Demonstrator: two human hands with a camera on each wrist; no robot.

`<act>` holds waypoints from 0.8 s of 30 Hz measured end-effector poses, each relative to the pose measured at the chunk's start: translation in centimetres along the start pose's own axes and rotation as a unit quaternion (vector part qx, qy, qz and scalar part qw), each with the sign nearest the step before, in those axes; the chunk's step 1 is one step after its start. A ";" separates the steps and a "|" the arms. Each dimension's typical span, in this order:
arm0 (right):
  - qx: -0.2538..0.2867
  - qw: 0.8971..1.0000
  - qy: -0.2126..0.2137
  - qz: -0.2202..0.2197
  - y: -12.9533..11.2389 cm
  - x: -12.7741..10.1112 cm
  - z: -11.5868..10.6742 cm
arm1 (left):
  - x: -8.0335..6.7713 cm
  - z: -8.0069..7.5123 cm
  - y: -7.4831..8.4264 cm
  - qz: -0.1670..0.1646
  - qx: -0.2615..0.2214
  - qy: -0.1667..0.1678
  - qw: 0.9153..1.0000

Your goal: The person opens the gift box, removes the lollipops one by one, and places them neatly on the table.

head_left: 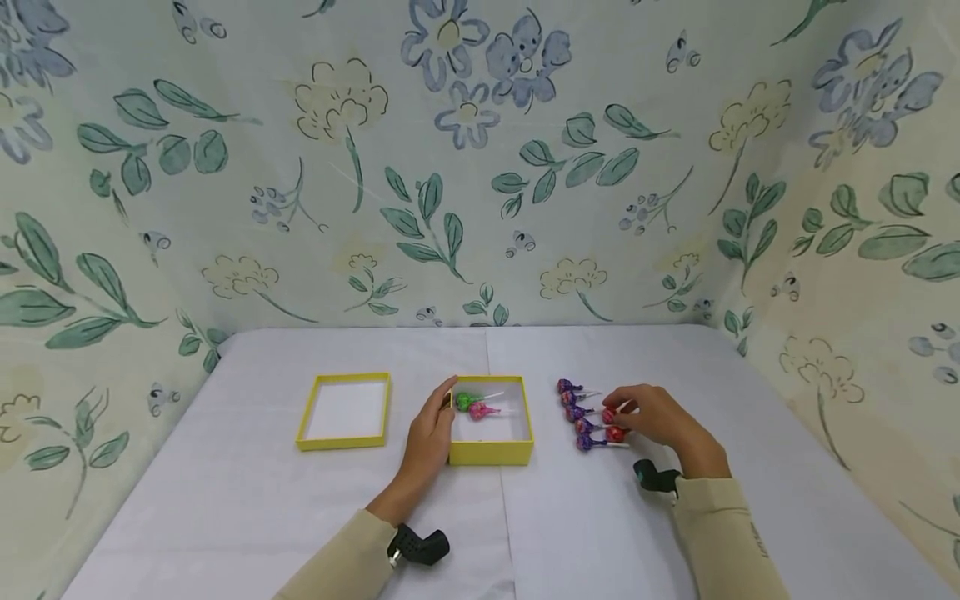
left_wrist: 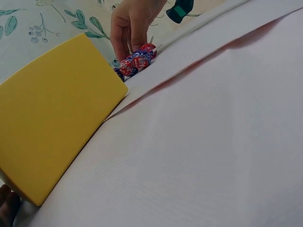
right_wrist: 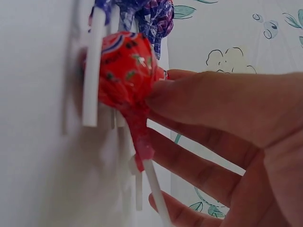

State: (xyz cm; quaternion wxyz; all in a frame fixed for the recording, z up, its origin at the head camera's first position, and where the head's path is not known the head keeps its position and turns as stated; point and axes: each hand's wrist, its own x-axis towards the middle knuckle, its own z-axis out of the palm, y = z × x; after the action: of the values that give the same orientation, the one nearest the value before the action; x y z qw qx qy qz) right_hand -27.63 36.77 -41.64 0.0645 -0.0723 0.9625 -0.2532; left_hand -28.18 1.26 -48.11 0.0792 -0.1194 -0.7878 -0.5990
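A person in beige sleeves (head_left: 716, 508) works at a white-covered table (head_left: 585, 533), a yellow box (head_left: 491, 454) set before a floral backdrop (head_left: 465, 208). The left hand (head_left: 429, 437) lies against the box's left wall, fingers reaching toward its far corner; whether they grip or merely press cannot be told. To the right of the box, the right hand (head_left: 660, 417) pinches a red lollipop (right_wrist: 125, 71) between thumb and fingers, one of two lying together there. Five purple lollipops (head_left: 575, 413) form a slanting column between the box and that hand, sticks pointing away from the box. Inside the box, near its left wall, a green lollipop (head_left: 464, 402) lies just beside a pink lollipop (head_left: 478, 411). Left of the box, apart from it, a yellow-rimmed lid (head_left: 341, 444) rests white inside up.
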 end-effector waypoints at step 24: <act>0.024 0.999 0.024 -0.030 -3.1 -0.6 -0.5 | -0.1 -0.1 -0.1 0.010 -0.003 0.005 1.000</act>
State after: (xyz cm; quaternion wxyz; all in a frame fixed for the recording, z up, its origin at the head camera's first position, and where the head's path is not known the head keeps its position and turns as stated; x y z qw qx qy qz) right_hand -26.74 34.44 -39.64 0.0352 -0.0934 0.9550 -0.2793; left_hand -28.14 1.13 -48.16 0.0883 -0.1243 -0.7843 -0.6013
